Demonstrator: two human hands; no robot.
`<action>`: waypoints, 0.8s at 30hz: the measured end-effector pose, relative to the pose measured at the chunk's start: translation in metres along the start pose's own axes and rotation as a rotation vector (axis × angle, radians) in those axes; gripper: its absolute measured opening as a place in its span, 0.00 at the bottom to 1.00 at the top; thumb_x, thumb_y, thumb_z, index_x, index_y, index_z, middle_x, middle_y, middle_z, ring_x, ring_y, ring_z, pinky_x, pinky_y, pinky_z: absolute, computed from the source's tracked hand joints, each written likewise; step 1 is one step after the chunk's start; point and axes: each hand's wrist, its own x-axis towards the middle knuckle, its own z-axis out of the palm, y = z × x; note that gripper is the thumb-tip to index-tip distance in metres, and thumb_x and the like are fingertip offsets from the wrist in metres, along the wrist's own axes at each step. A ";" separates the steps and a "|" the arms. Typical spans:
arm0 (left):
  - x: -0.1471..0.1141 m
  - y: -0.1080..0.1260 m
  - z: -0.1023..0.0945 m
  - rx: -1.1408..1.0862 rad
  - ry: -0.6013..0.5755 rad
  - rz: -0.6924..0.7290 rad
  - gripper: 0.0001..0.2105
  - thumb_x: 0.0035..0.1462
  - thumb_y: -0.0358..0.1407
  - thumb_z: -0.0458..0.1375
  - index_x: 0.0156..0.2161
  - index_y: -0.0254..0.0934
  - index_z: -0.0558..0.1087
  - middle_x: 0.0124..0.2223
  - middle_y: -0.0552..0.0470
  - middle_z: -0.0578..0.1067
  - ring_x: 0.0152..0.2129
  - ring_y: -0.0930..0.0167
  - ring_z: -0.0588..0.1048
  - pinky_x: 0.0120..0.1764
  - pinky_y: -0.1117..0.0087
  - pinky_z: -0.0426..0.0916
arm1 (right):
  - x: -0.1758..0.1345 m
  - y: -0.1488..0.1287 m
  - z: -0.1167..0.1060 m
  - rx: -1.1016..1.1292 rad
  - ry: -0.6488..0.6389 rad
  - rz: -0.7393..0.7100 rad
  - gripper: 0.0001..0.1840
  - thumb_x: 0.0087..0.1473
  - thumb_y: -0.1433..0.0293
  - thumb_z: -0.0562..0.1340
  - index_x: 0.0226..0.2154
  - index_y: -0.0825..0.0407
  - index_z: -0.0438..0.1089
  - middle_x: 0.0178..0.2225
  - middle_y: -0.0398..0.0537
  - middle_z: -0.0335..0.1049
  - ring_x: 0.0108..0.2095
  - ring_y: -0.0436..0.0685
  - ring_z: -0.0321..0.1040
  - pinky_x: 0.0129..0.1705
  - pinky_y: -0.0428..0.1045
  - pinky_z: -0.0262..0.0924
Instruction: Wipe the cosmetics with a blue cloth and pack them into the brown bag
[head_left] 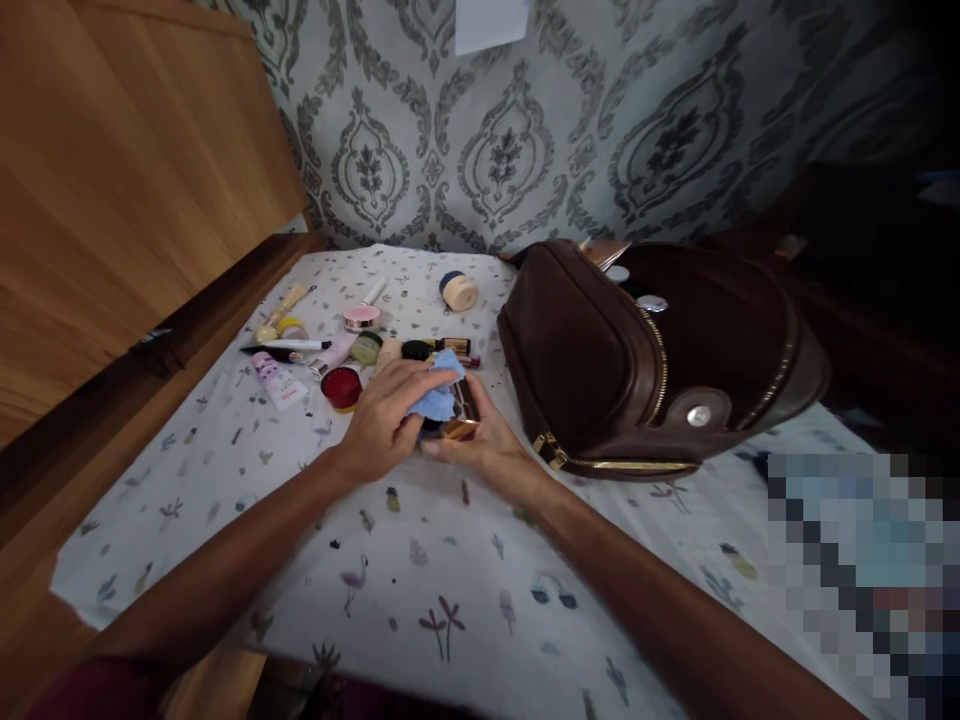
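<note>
Over the middle of the table, my left hand [384,415] is closed on a crumpled light-blue cloth [436,400]. The cloth presses against a dark, gold-edged box-like case [464,424], perhaps a makeup compact. My right hand [496,448] grips this case from its right side, with the thumb below and fingers behind it. Part of the case is hidden under the cloth and fingers. Close beyond my left hand are a red round jar [341,388], a green-lidded jar [367,347] and a black round item [416,350].
A brown leather bag [577,350] lies unzipped at the right. Several cosmetics sit at the left, among them a pink-and-white tube [278,380] and a pink compact [362,318]. A cream jar [458,291] stands farther back. Wooden furniture [150,130] borders the left side.
</note>
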 end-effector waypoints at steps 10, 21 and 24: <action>0.000 -0.002 0.001 -0.045 -0.020 -0.178 0.21 0.55 0.23 0.49 0.52 0.36 0.73 0.48 0.46 0.77 0.47 0.64 0.73 0.51 0.60 0.68 | 0.005 -0.012 -0.010 0.458 -0.085 0.159 0.26 0.54 0.47 0.64 0.45 0.48 0.72 0.36 0.46 0.76 0.36 0.55 0.73 0.29 0.47 0.68; -0.009 -0.001 0.013 0.040 -0.025 -0.035 0.23 0.55 0.23 0.49 0.54 0.36 0.72 0.48 0.43 0.77 0.46 0.61 0.73 0.49 0.56 0.70 | 0.010 -0.014 -0.010 0.593 0.066 0.227 0.26 0.68 0.52 0.47 0.42 0.49 0.73 0.38 0.48 0.79 0.41 0.58 0.74 0.44 0.58 0.71; -0.010 0.000 0.014 0.033 0.006 -0.029 0.25 0.58 0.24 0.49 0.59 0.38 0.69 0.52 0.43 0.75 0.50 0.61 0.73 0.53 0.55 0.69 | 0.009 -0.008 -0.005 0.531 -0.002 0.306 0.25 0.69 0.53 0.47 0.42 0.49 0.74 0.37 0.47 0.78 0.40 0.57 0.74 0.46 0.56 0.70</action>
